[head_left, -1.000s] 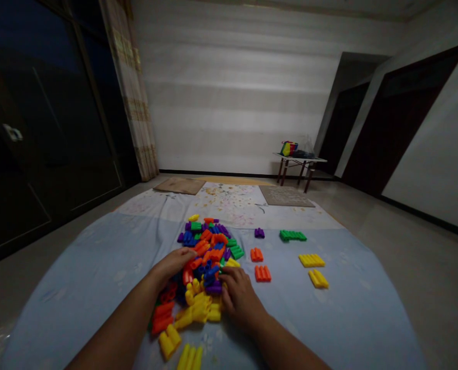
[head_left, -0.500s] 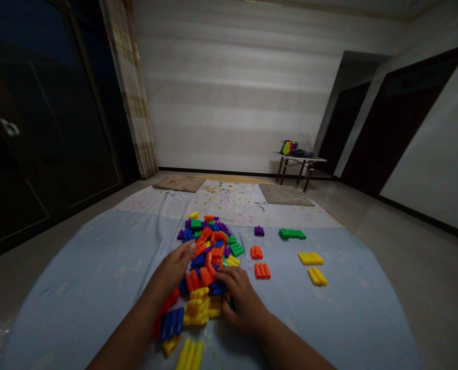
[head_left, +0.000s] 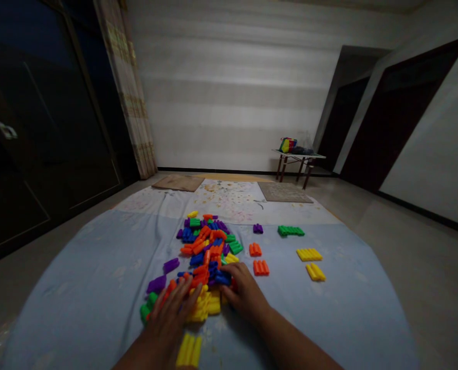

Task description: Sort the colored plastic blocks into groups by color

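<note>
A heap of coloured plastic pieces (head_left: 206, 242) in orange, blue, green, purple and yellow lies on the blue cloth. My left hand (head_left: 170, 311) rests palm down over the near left of the heap, fingers spread on orange and yellow pieces. At the heap's right side is my right hand (head_left: 244, 290), its fingers curved against dark blue pieces (head_left: 223, 278); whether it grips one cannot be made out. Yellow pieces (head_left: 205, 307) lie between the hands. A yellow piece (head_left: 189, 350) sits nearer me, and purple pieces (head_left: 157, 284) lie left of the heap.
Right of the heap sit a purple piece (head_left: 258, 228), orange pieces (head_left: 261, 267), a green group (head_left: 291, 231) and yellow pieces (head_left: 309, 254). Two mats (head_left: 178, 183) lie at the far table edge. Beyond stands a small table (head_left: 317, 155) with a colourful bag (head_left: 288, 145).
My left hand has moved toward me, from the heap's upper left onto its near left. Purple and green pieces now show at the left. My right hand has barely moved.
</note>
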